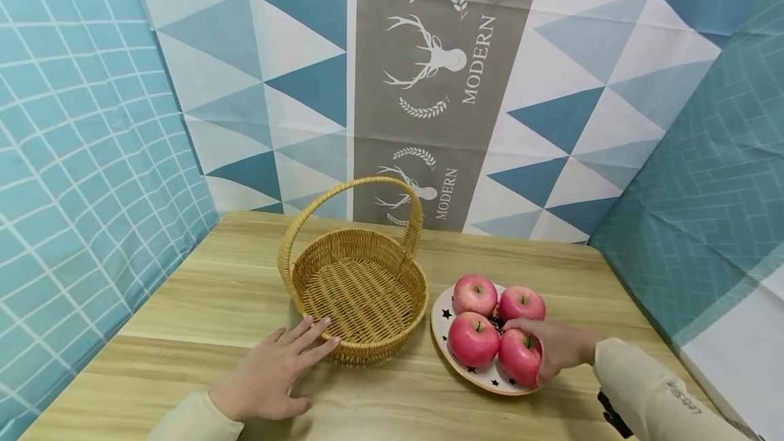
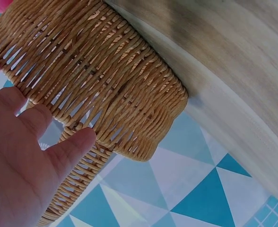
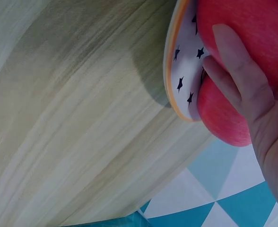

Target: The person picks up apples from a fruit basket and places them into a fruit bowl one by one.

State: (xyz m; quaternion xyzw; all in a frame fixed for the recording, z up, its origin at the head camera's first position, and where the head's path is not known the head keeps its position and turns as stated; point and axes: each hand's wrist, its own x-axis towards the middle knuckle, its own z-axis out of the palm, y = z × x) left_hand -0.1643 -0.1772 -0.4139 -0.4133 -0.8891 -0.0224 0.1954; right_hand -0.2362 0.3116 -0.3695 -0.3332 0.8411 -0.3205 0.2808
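Note:
A woven wicker basket (image 1: 380,351) with a tall arched handle stands in the middle of the table, nothing inside it. My left hand (image 1: 266,374) is at its near left rim, fingers extended and spread; in the left wrist view they lie close along the basket's edge (image 2: 106,80). To the right, a white plate (image 1: 444,322) with black stars and an orange rim carries several red apples. My right hand (image 1: 560,346) grips the nearest right apple (image 1: 518,361), which is still among the others. The right wrist view shows thumb and fingers around that apple (image 3: 257,35).
The wooden table (image 1: 202,305) meets a wall cloth (image 1: 422,53) with triangles and deer heads at the back. Blue checked cloth (image 1: 79,135) hangs at the left, and teal cloth (image 1: 704,209) at the right. A white surface (image 1: 747,352) borders the right table edge.

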